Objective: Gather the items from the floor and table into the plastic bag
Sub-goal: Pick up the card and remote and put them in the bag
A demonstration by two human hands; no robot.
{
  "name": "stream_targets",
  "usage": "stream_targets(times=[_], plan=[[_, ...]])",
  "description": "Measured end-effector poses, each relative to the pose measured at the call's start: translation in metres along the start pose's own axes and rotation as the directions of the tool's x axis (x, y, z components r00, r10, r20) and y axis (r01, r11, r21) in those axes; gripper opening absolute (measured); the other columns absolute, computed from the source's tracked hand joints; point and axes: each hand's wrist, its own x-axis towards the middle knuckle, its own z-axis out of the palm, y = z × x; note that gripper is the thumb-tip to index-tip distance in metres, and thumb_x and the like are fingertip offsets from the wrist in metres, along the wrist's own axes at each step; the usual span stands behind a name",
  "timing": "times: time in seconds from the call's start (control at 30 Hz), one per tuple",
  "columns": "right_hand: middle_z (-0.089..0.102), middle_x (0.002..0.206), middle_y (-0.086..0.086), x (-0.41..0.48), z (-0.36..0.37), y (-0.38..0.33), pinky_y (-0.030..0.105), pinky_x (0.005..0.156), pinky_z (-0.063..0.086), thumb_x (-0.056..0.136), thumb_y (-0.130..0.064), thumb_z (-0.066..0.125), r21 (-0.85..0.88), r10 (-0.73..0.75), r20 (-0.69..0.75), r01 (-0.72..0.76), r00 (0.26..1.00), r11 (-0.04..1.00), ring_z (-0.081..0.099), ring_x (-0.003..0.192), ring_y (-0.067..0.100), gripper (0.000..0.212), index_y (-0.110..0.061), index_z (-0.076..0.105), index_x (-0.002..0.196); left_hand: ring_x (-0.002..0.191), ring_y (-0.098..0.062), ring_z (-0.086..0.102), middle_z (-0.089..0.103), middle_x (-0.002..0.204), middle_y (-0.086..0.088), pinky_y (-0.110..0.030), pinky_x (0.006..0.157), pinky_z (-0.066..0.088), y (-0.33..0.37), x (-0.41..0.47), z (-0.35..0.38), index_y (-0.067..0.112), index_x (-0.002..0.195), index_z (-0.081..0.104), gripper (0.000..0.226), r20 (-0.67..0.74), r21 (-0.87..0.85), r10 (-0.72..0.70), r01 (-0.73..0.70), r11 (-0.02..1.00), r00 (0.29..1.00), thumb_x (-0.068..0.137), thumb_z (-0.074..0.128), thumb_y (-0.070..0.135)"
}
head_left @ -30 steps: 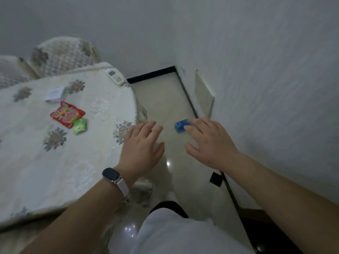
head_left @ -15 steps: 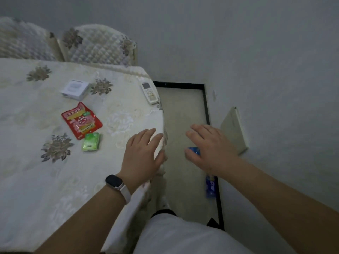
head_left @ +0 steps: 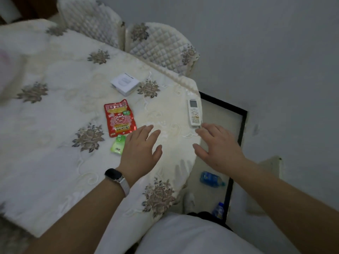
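On the table [head_left: 55, 162] lie a red snack packet [head_left: 119, 117], a small green packet [head_left: 118, 145], a white box [head_left: 125, 83] and a white remote [head_left: 194, 112]. Two blue packets lie on the floor, one [head_left: 211, 179] near the table edge and one [head_left: 218, 210] closer to me. My left hand [head_left: 141, 151] hovers open over the table beside the green packet, a watch on its wrist. My right hand [head_left: 218, 147] is open over the table's right edge, fingertips just below the remote. No plastic bag is in view.
Two quilted chair backs [head_left: 159, 46] stand behind the table. A grey wall [head_left: 275, 61] closes the right side, leaving a narrow strip of floor [head_left: 225, 116] with a black border. A beige panel [head_left: 269, 171] leans against the wall.
The view has swung left and up from the floor to the table. Both hands moved from above the floor and its blue packet to over the tabletop, staying open.
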Motion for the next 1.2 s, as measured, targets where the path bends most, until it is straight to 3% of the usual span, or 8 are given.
stream_targets(times=[0.3, 0.5, 0.7, 0.83, 0.93, 1.0, 1.1, 1.2], plan=[[0.054, 0.138, 0.011, 0.096, 0.055, 0.059, 0.046, 0.098, 0.043, 0.091, -0.045, 0.051, 0.099, -0.073, 0.108, 0.062, 0.991, 0.993, 0.05, 0.123, 0.032, 0.049, -0.013, 0.06, 0.127, 0.12, -0.036, 0.055, 0.061, 0.13, -0.013, -0.051, 0.101, 0.043, 0.0, 0.022, 0.025, 0.013, 0.125, 0.063, 0.047, 0.029, 0.097, -0.318, 0.314, 0.945, 0.948, 0.086, 0.054, 0.037], [0.063, 0.114, 0.015, 0.154, 0.089, 0.123, 0.045, 0.081, 0.049, 0.084, -0.044, 0.045, 0.168, -0.088, 0.088, 0.072, 0.992, 0.983, 0.059, 0.103, 0.036, 0.05, -0.007, 0.066, 0.11, 0.119, -0.036, 0.056, 0.062, 0.129, -0.014, -0.052, 0.099, 0.045, 0.015, 0.054, 0.042, 0.012, 0.126, 0.063, 0.046, 0.052, 0.176, -0.493, 0.478, 0.861, 0.868, 0.086, 0.06, 0.034], [0.057, 0.112, 0.019, 0.189, 0.124, 0.147, 0.044, 0.081, 0.045, 0.09, -0.036, 0.058, 0.228, -0.021, 0.235, -0.034, 0.972, 0.973, 0.051, 0.102, 0.036, 0.041, 0.0, 0.057, 0.108, 0.115, -0.037, 0.058, 0.063, 0.127, -0.016, -0.048, 0.092, 0.049, 0.011, 0.052, 0.048, 0.008, 0.126, 0.063, 0.047, 0.002, 0.118, -0.681, 0.676, 0.728, 0.733, 0.086, 0.059, 0.032], [0.049, 0.119, 0.021, 0.201, 0.137, 0.14, 0.046, 0.084, 0.045, 0.085, -0.036, 0.065, 0.27, 0.009, 0.283, -0.089, 0.959, 0.959, 0.05, 0.105, 0.041, 0.049, 0.0, 0.055, 0.117, 0.116, -0.037, 0.053, 0.059, 0.129, -0.015, -0.046, 0.094, 0.045, -0.005, 0.037, 0.052, 0.009, 0.128, 0.06, 0.043, -0.003, 0.015, -0.86, 0.86, 0.51, 0.51, 0.088, 0.065, 0.024], [0.045, 0.127, 0.021, 0.206, 0.144, 0.132, 0.043, 0.088, 0.044, 0.079, -0.031, 0.074, 0.346, -0.049, 0.299, -0.061, 0.953, 0.936, 0.05, 0.106, 0.041, 0.058, -0.001, 0.051, 0.123, 0.118, -0.037, 0.051, 0.057, 0.13, -0.014, -0.047, 0.094, 0.045, -0.019, 0.026, 0.058, 0.009, 0.131, 0.057, 0.046, 0.02, -0.032, -0.918, 0.918, 0.395, 0.396, 0.088, 0.063, 0.025], [0.043, 0.13, 0.019, 0.206, 0.144, 0.126, 0.039, 0.088, 0.044, 0.076, -0.026, 0.077, 0.401, -0.112, 0.305, -0.021, 0.946, 0.916, 0.05, 0.108, 0.037, 0.061, -0.003, 0.05, 0.126, 0.119, -0.038, 0.05, 0.055, 0.131, -0.014, -0.048, 0.094, 0.044, -0.029, 0.02, 0.063, 0.009, 0.132, 0.055, 0.048, 0.028, -0.048, -0.933, 0.933, 0.357, 0.358, 0.088, 0.062, 0.026], [0.043, 0.13, 0.016, 0.205, 0.146, 0.117, 0.038, 0.094, 0.043, 0.075, -0.019, 0.078, 0.442, -0.178, 0.328, 0.015, 0.928, 0.897, 0.047, 0.113, 0.029, 0.069, -0.005, 0.045, 0.135, 0.118, -0.04, 0.051, 0.056, 0.128, -0.017, -0.05, 0.093, 0.045, -0.043, 0.013, 0.069, 0.007, 0.133, 0.053, 0.048, 0.029, -0.085, -0.927, 0.925, 0.371, 0.374, 0.091, 0.061, 0.029], [0.046, 0.128, 0.017, 0.205, 0.145, 0.11, 0.039, 0.096, 0.04, 0.078, -0.024, 0.077, 0.396, -0.126, 0.395, -0.045, 0.91, 0.917, 0.047, 0.116, 0.033, 0.076, -0.006, 0.039, 0.142, 0.118, -0.041, 0.05, 0.056, 0.128, -0.02, -0.052, 0.094, 0.044, -0.054, 0.009, 0.072, 0.004, 0.136, 0.051, 0.059, 0.043, -0.081, -0.932, 0.931, 0.357, 0.361, 0.091, 0.056, 0.042]])
